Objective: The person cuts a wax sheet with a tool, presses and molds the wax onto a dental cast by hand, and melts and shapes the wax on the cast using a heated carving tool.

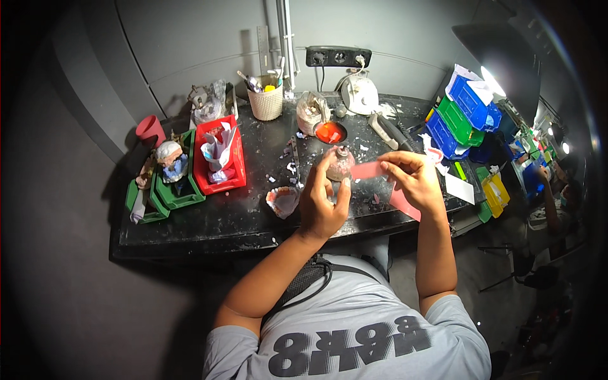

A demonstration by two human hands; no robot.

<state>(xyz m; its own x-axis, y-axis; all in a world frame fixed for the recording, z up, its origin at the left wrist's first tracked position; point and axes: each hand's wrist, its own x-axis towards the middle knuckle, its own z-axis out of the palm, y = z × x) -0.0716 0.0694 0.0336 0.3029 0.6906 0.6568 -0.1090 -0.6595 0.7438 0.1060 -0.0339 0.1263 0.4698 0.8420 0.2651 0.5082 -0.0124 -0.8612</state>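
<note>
My left hand (324, 201) curves its thumb and fingers round a small glass spirit lamp (342, 166) with a metal neck; part of the glass is hidden by the fingers. Between the thumb and fingers of my right hand (413, 182) is a pink wax strip (367, 170), its free end reaching toward the lamp. Under that hand a larger pink wax sheet (404, 204) lies on the black workbench (253, 229). A dental model (282, 201) with teeth in pink wax rests left of my left hand.
At the left stand a red bin (235, 155) and green bins (178, 197) holding a plaster model. Toward the back are a pen cup (266, 104), a bagged jar (311, 113), an orange-filled bowl (330, 132) and a white device (361, 95). Stacked bins (457, 117) rise at right.
</note>
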